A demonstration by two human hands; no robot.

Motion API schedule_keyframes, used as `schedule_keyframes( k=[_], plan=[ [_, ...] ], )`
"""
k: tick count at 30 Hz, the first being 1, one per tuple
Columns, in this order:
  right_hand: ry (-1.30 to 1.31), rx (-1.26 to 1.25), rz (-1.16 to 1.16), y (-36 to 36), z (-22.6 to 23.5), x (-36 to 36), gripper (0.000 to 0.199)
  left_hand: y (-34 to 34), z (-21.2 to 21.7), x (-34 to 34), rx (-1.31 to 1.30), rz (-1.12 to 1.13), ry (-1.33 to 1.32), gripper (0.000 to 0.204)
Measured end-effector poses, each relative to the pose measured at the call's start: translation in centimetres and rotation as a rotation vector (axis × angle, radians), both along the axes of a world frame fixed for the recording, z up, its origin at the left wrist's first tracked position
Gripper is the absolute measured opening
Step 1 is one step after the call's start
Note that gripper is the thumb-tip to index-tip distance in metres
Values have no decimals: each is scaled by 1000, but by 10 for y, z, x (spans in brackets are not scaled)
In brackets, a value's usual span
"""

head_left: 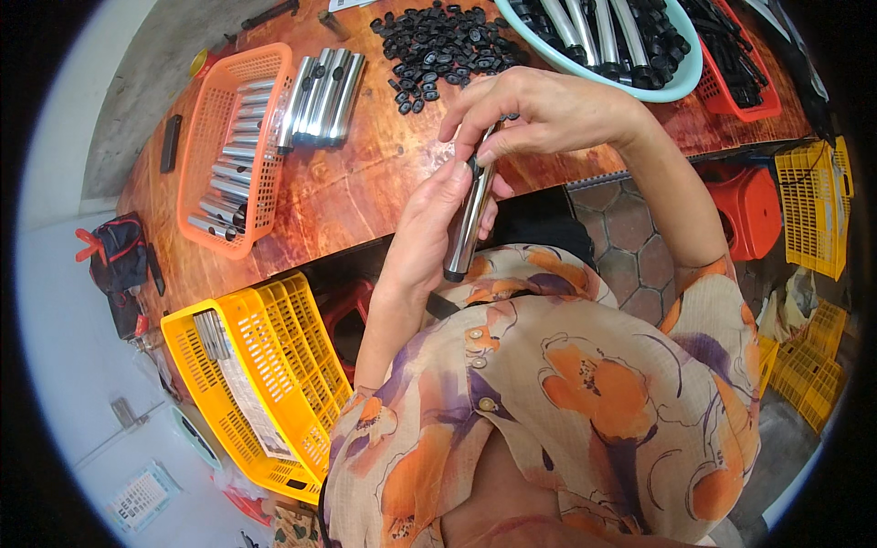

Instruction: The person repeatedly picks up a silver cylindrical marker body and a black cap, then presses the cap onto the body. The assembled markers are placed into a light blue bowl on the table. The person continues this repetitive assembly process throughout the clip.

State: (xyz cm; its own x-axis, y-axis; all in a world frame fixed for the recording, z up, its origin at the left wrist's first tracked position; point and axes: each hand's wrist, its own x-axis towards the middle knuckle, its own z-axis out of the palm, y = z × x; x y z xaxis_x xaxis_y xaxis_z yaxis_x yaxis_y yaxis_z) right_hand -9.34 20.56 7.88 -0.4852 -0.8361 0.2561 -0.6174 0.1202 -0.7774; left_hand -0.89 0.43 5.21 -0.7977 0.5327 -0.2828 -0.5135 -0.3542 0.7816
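Observation:
My left hand [427, 215] is wrapped round a shiny metal tube [468, 224], which I hold tilted in front of my body. The tube's lower end has a black rim. My right hand [553, 114] is closed on the upper part of the same tube, thumb and fingertips pressed together there. A dark spot or small black piece shows on the tube beside the left thumb; the right fingers partly hide it. Beyond my hands, a spread of small black plastic pieces [438, 50] lies on the reddish wooden table [356, 196].
Several metal tubes [322, 96] lie beside an orange basket [192, 173] of more tubes. A light blue basin [674, 87] holds tubes and black parts, next to a red basket [766, 111]. Yellow crates [301, 320] and a red stool [754, 215] stand below the table edge.

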Motion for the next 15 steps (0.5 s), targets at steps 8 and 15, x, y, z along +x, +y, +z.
schedule_keyframes(
  k=[8, 15],
  plan=[
    [-73, -130, -120, -4, -7, 9, 19, -1, -11, -5, 11, 27, 62, 44],
    [93, -506, -398, -28, -32, 33, 10, -2, -11, 2, 311, -57, -169, 39]
  ],
)
